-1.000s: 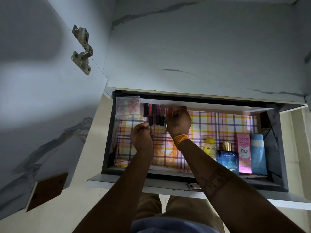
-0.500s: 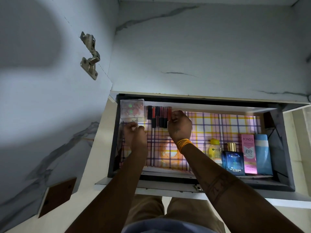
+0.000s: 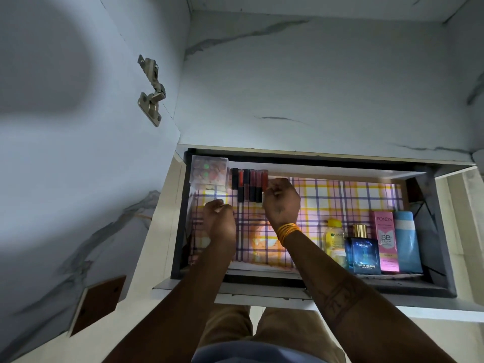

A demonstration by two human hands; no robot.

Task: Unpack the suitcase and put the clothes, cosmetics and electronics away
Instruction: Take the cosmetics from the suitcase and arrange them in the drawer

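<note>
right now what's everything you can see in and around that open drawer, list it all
drawer: one, dark-walled, pulled open
liner: one, plaid in pink, yellow and purple, on the drawer floor
clear box: one, transparent, small round items inside, back left corner
lip gloss tubes: about six, red and dark, in a row beside the clear box
yellow bottle: one, front right
blue perfume bottle: one, gold cap, right of the yellow bottle
pink carton: one, next to the perfume
light blue tube: one, far right
hinge: one, metal, on the cabinet side above
bangles: orange, right wrist
left hand: fingers curled, above the liner
right hand: at the tube row's right end
</note>
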